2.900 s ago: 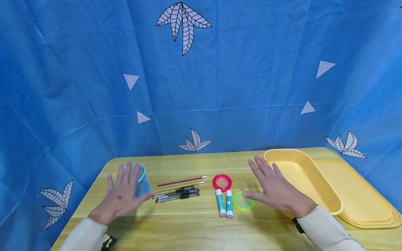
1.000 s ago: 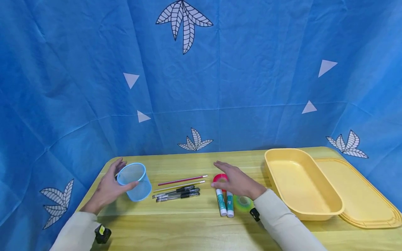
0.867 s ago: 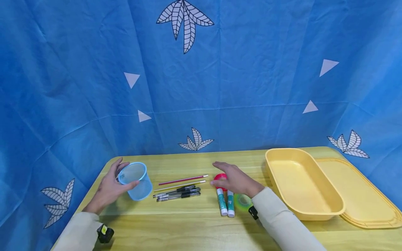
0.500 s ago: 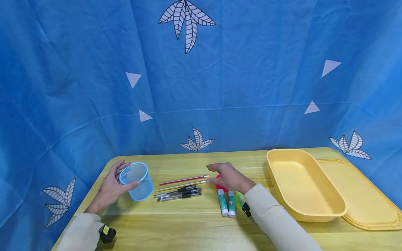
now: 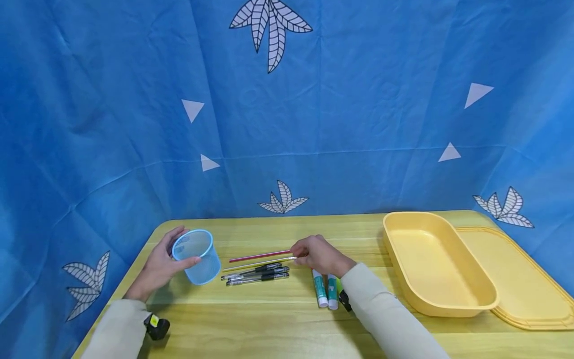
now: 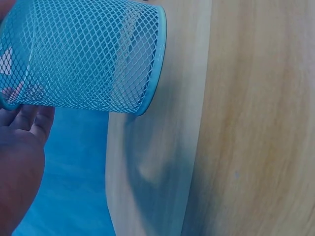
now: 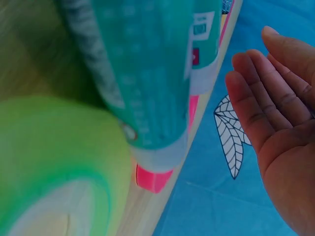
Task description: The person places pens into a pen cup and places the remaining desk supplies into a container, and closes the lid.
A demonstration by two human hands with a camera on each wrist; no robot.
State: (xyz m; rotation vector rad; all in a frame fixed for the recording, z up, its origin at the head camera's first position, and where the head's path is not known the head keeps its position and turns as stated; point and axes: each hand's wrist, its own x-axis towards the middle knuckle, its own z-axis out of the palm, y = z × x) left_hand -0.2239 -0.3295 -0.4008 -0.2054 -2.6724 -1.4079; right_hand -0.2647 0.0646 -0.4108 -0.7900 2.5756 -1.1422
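My left hand [image 5: 158,267] holds a light-blue mesh pen holder [image 5: 204,267], thumb on its near side and fingers round the far side. In the left wrist view, fingertips lie against the mesh [image 6: 93,59] by the rim. Over the eraser ends of a red pencil [image 5: 260,256] and a yellow pencil [image 5: 255,265] is my right hand [image 5: 320,255], fingers bent. The right wrist view shows its thumb apart from the fingers, nothing seen between them. Several black-gripped clear pens [image 5: 264,273] lie in front of the pencils.
Two glue sticks [image 5: 320,289] lie below the right hand. A green tape roll [image 7: 64,132] and a red one [image 7: 152,178] show beside them in the right wrist view. At the right stand a yellow tray [image 5: 439,304] and its flat lid [image 5: 533,294]; a blue curtain [image 5: 358,99] hangs behind.
My right hand has moved left from above the tape rolls to the pencils' ends, its fingers drawing closer together. The left hand has come round the pen holder. The pencils stay put.
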